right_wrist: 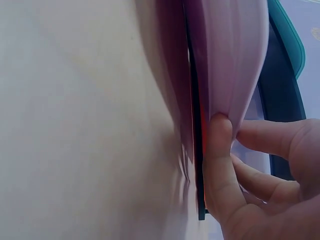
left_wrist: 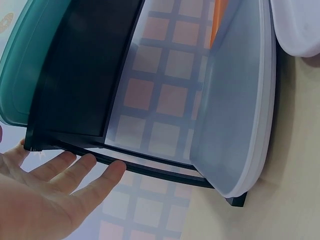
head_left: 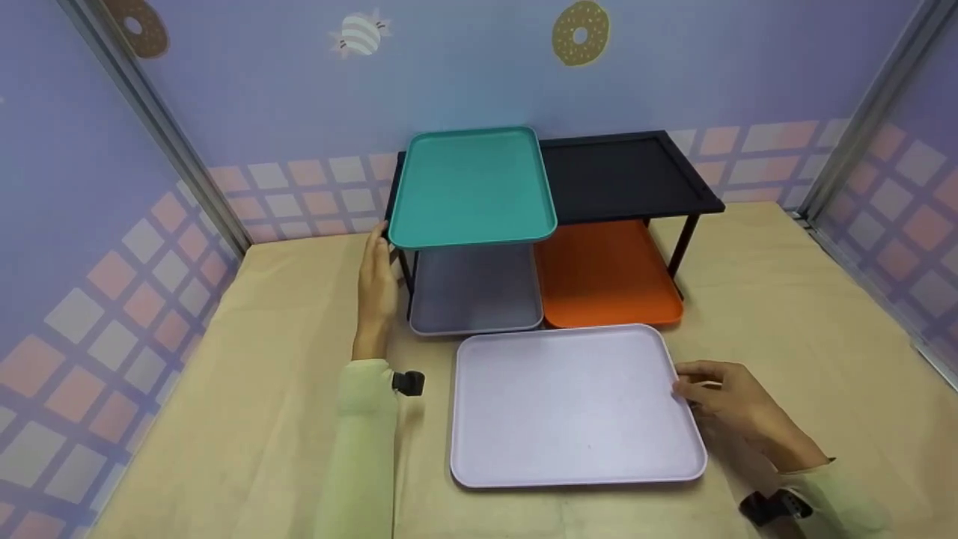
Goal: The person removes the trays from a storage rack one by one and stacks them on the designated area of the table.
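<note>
A pale lavender tray lies in front of a black rack. My right hand pinches its right edge; in the right wrist view, thumb and fingers sit on opposite faces of the tray rim. My left hand touches the rack's left side with fingers extended. The left wrist view shows those fingertips along the dark side bar. On the rack's top left rests a teal tray. Beneath the rack are a grey tray at left and an orange tray at right.
A beige cloth covers the table. Purple patterned panels stand behind and at both sides, joined by metal corner posts. The rack's front right leg stands beside the orange tray.
</note>
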Demonstrator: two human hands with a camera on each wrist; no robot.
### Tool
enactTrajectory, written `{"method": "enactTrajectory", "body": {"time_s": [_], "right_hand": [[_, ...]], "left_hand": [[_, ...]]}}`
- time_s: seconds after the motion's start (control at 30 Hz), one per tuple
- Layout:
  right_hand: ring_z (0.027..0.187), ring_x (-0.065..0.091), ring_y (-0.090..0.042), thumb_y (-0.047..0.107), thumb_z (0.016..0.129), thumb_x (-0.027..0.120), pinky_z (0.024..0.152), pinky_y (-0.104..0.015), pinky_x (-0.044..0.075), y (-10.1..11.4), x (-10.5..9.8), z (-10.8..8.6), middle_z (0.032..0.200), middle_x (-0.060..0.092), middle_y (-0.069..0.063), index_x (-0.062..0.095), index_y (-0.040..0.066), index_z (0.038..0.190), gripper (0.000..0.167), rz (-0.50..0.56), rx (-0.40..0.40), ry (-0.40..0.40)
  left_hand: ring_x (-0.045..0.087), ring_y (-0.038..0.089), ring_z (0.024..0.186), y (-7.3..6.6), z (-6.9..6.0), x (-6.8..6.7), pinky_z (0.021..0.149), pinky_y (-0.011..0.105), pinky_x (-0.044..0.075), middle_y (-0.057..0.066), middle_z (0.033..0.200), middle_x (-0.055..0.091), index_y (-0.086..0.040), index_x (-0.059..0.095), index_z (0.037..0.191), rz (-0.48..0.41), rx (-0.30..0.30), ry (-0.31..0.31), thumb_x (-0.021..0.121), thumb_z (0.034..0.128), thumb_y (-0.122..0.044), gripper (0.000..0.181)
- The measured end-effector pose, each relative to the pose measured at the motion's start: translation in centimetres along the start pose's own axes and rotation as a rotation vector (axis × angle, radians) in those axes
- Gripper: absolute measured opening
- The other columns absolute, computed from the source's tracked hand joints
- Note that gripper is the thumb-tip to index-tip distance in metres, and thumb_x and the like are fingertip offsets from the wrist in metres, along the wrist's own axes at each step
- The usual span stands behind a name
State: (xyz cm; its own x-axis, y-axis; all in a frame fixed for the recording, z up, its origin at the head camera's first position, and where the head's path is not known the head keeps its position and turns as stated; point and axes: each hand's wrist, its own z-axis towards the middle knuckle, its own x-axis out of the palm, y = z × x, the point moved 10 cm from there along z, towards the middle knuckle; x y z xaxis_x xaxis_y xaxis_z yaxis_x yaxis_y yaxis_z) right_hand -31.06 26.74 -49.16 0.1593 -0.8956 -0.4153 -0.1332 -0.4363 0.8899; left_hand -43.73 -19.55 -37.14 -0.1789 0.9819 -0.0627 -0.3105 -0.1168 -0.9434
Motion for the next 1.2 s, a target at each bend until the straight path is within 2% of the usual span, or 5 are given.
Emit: {"method": "enactTrajectory", "body": {"time_s": [0.33,0.53,0.7,1.07,1.2], "right_hand": [[0.098,0.066,-0.015,0.010,0.099,0.067,0.077,-0.027,0.059,-0.1,0.1,-0.1,0.122,0.063,-0.022,0.049,-0.014,0.141,0.052,0.003,0.006,0.017],[0.099,0.067,-0.018,0.005,0.098,0.066,0.076,-0.028,0.060,-0.1,0.3,-0.1,0.123,0.062,-0.027,0.044,-0.016,0.142,0.053,0.019,-0.025,0.044],[0.100,0.067,-0.021,0.002,0.098,0.065,0.079,-0.031,0.061,-0.2,0.6,-0.1,0.128,0.060,-0.032,0.040,-0.017,0.143,0.055,0.055,-0.029,0.067],[0.099,0.066,-0.022,0.009,0.099,0.068,0.078,-0.033,0.061,0.3,0.6,-0.4,0.126,0.058,-0.031,0.044,-0.016,0.141,0.055,0.040,-0.038,0.077],[0.106,0.065,-0.025,0.017,0.101,0.068,0.083,-0.032,0.061,1.0,0.6,-0.5,0.131,0.056,-0.030,0.044,-0.014,0.142,0.057,0.047,-0.057,0.074]], "left_hand": [[0.037,0.030,0.150,0.1,0.1,-0.1,0.120,0.047,0.035,0.010,0.167,0.028,-0.013,0.029,0.162,0.006,0.000,-0.003,0.024,0.1138,-0.039,0.055],[0.037,0.031,0.150,0.2,-0.1,-0.1,0.118,0.049,0.038,0.010,0.168,0.027,-0.013,0.028,0.162,0.014,-0.008,-0.001,0.024,0.1137,-0.039,0.055],[0.034,0.034,0.151,0.2,0.0,0.0,0.120,0.053,0.033,0.011,0.168,0.024,-0.014,0.028,0.163,0.010,-0.003,0.006,0.025,0.1138,-0.037,0.054],[0.035,0.033,0.151,0.3,-0.2,0.1,0.120,0.050,0.034,0.011,0.168,0.025,-0.017,0.029,0.162,0.012,-0.006,0.009,0.024,0.1135,-0.039,0.054],[0.036,0.031,0.150,0.3,-0.2,0.0,0.119,0.050,0.036,0.010,0.168,0.026,-0.018,0.029,0.163,0.014,-0.002,0.006,0.024,0.1135,-0.040,0.054]]}}
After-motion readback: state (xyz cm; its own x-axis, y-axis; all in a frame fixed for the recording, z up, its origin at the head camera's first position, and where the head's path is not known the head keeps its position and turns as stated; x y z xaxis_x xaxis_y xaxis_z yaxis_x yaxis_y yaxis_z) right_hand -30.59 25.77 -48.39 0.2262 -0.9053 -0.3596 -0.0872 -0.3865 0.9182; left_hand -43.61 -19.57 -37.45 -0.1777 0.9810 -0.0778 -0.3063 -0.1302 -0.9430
